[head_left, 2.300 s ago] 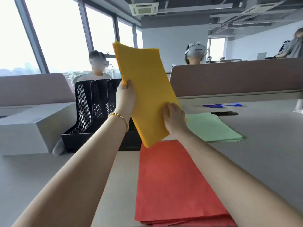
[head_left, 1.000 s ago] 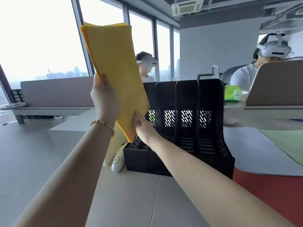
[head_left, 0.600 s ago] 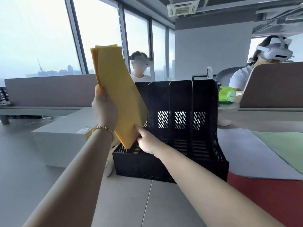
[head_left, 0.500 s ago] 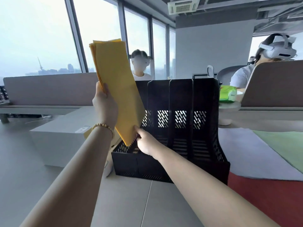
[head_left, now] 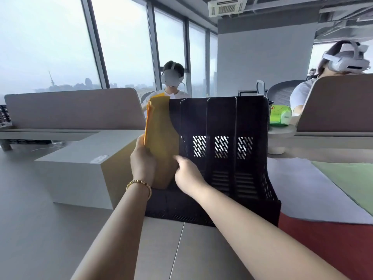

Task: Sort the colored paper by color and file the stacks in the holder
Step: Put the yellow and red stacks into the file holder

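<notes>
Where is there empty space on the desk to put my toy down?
Bare desk lies in front of the black file holder, between the two forearms, and left of the grey box. To the right it is crowded: red paper, a white sheet and green paper cover the desk. The left hand and right hand are busy at the yellow paper.

Black plastic four-slot file holder (head_left: 222, 158) mid-desk (head_left: 50, 229), yellow paper stack (head_left: 161, 134) in the leftmost slot. Grey cardboard box (head_left: 80, 168) just left. Red paper sheets (head_left: 333, 245) front right, green paper sheets (head_left: 351, 176) behind those.
</notes>
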Available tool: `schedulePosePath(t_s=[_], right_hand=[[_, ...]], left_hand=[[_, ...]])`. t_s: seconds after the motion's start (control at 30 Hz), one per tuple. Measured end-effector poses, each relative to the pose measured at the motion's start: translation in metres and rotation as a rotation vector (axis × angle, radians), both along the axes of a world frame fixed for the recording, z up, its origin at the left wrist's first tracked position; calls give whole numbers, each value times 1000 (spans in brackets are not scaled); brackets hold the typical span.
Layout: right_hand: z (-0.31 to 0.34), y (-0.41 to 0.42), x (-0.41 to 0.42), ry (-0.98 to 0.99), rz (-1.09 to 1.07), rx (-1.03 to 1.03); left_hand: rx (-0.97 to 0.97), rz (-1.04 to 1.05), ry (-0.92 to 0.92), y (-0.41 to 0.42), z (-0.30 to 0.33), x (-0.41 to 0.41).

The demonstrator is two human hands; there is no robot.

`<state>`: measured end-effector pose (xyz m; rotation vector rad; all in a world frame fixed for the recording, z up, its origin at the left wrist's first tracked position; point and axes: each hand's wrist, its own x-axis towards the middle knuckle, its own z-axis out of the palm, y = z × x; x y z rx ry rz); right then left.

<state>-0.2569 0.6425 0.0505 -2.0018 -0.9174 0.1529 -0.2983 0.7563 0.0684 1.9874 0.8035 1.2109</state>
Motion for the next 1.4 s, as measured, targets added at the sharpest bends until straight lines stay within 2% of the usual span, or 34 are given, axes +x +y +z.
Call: schedulePosePath(t_s=[0.07, 0.17, 0.27, 0.43, 0.7, 0.87, 0.97, 1.13, 1.23, 1.4], right_hand=[[-1, -7, -2, -132, 11, -67], [1, -21, -1, -230, -25, -123], [4, -42, 0, -288, -72, -173], [4, -89, -10, -323, -166, -219], [-9, -208, -39, -281, -337, -216], [-37, -283, -49, -268, -524, -76], [-49, -325, -49, -221, -659, -75], [-65, -383, -45, -25, -837, -321], [-72, -404, -40, 84, -881, -388], [-62, -420, -27, 282, -871, -205]], left_hand=[[14, 43, 34, -1, 1, -5], [-55, 76, 35, -8, -1, -8], [-112, 114, 27, -22, -2, -11], [-26, 147, 27, -76, -5, -24], [148, -109, 4, -206, -22, -44], [88, -263, -33, -281, -45, -54], [9, -338, 105, -311, -63, -56], [-72, -338, 524, -338, -94, -55], [63, -337, 667, -338, -106, -53], [291, -376, 777, -341, -121, -50]])
